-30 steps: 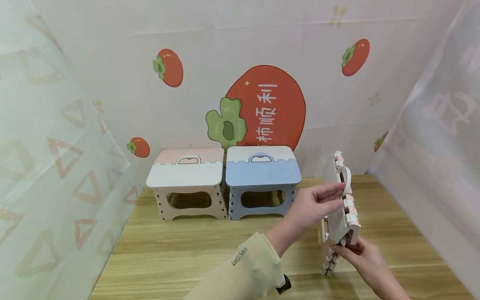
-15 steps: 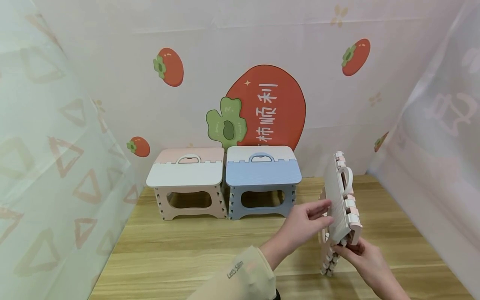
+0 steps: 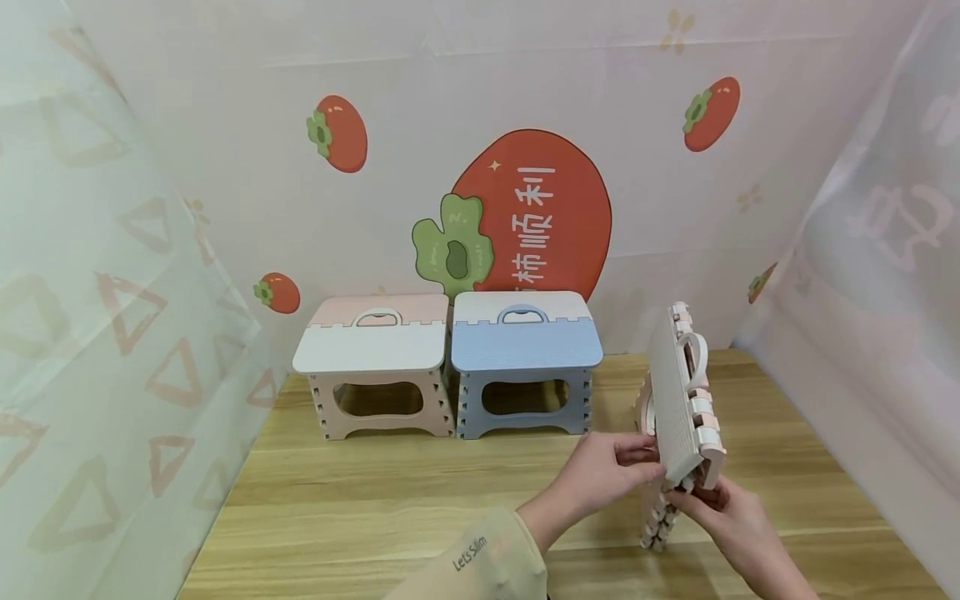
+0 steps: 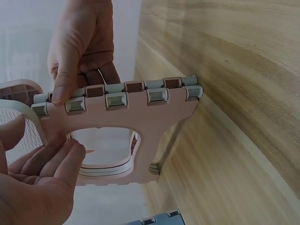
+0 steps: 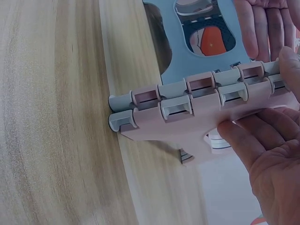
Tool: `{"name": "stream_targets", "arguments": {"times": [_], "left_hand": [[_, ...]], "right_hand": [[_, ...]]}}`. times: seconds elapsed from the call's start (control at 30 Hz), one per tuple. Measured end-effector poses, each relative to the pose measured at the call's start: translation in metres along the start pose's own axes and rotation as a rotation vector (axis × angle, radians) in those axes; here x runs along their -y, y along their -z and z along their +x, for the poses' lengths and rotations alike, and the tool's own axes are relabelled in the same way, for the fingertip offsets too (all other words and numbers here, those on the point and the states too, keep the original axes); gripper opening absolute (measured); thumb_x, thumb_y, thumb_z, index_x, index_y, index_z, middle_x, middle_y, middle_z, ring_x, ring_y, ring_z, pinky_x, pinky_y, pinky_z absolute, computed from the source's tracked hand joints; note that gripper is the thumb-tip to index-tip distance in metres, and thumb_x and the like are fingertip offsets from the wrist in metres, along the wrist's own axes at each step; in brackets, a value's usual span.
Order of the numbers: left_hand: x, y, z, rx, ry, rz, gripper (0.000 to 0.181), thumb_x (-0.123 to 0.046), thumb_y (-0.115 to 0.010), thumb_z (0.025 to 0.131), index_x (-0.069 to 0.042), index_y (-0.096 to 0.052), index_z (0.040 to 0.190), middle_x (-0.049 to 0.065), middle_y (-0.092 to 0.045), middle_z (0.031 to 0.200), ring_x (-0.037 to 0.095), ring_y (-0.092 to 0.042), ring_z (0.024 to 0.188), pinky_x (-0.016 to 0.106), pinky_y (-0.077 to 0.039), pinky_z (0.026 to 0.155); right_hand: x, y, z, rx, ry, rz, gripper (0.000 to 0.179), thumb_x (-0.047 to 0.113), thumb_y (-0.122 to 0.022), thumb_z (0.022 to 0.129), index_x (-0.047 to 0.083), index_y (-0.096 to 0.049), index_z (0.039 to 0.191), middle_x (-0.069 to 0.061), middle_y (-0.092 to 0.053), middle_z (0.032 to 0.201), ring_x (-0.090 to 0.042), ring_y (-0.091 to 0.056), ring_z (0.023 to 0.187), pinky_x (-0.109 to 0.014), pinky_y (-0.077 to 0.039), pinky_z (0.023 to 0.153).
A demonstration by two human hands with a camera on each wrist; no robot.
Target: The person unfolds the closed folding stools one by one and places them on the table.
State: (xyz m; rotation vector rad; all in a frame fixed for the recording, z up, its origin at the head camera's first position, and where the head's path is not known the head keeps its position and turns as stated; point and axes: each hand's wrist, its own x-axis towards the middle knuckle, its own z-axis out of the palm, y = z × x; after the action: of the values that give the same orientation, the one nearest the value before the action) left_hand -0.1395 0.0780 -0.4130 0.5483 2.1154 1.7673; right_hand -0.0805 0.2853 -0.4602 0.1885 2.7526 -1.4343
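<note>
A pink-and-white folding stool stands on edge, partly folded, at the right of the wooden tabletop. My right hand grips its lower near part; in the left wrist view the thumb lies over the toothed hinge edge. In the right wrist view, that hand's fingers reach the oval leg opening. On the stool's left side is my left hand, its loosely bent fingertips right at the leg panel and the thumb close to the white seat half.
Two unfolded stools, one pink and white, one blue and white, stand side by side at the back. Behind them hangs a printed cloth backdrop. Pale sheets close off the left and right sides of the tabletop.
My left hand has slid down the white seat panel, from beside the carry handle to the lower leg panel. My right hand keeps its grip; the stool has barely moved.
</note>
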Motion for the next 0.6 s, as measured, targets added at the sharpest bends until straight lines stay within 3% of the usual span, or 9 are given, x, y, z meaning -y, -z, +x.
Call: {"name": "stream_targets", "arguments": {"times": [0.1, 0.27, 0.47, 0.6], "left_hand": [[0.0027, -0.0004, -0.0022, 0.039, 0.003, -0.034, 0.037, -0.015, -0.08, 0.09, -0.004, -0.073, 0.125, 0.001, -0.078, 0.109, 0.0, -0.071, 0.095, 0.014, -0.057, 0.079], [0.0066, -0.0013, -0.0049, 0.069, -0.005, 0.013, 0.043, -0.018, -0.082, 0.088, -0.005, -0.071, 0.128, -0.001, -0.077, 0.111, -0.002, -0.07, 0.094, 0.014, -0.056, 0.08], [0.0079, -0.0061, -0.0068, 0.03, -0.009, 0.086, 0.045, -0.022, -0.082, 0.088, -0.01, -0.071, 0.131, -0.005, -0.076, 0.113, -0.003, -0.069, 0.098, 0.013, -0.055, 0.083], [0.0103, -0.0094, -0.0077, 0.001, -0.04, 0.195, 0.047, -0.028, -0.083, 0.087, -0.019, -0.071, 0.131, -0.01, -0.076, 0.112, -0.004, -0.069, 0.098, 0.012, -0.053, 0.084]], "right_hand": [[0.0005, 0.001, -0.0006, 0.014, -0.008, -0.005, 0.059, 0.04, -0.073, 0.096, 0.001, -0.06, 0.139, -0.017, -0.07, 0.127, -0.002, -0.065, 0.101, -0.024, -0.054, 0.081], [0.0017, 0.0021, -0.0004, 0.018, 0.004, -0.039, 0.06, 0.044, -0.071, 0.096, 0.004, -0.06, 0.14, -0.016, -0.07, 0.127, -0.007, -0.065, 0.104, -0.025, -0.054, 0.083], [0.0005, 0.002, -0.0013, 0.003, 0.044, -0.079, 0.058, 0.043, -0.071, 0.096, 0.004, -0.061, 0.138, -0.017, -0.071, 0.126, -0.017, -0.067, 0.107, -0.027, -0.056, 0.081], [-0.0028, 0.0008, -0.0026, -0.022, 0.086, -0.104, 0.055, 0.038, -0.074, 0.095, 0.003, -0.063, 0.136, -0.018, -0.071, 0.125, -0.014, -0.068, 0.105, -0.026, -0.058, 0.079]]}}
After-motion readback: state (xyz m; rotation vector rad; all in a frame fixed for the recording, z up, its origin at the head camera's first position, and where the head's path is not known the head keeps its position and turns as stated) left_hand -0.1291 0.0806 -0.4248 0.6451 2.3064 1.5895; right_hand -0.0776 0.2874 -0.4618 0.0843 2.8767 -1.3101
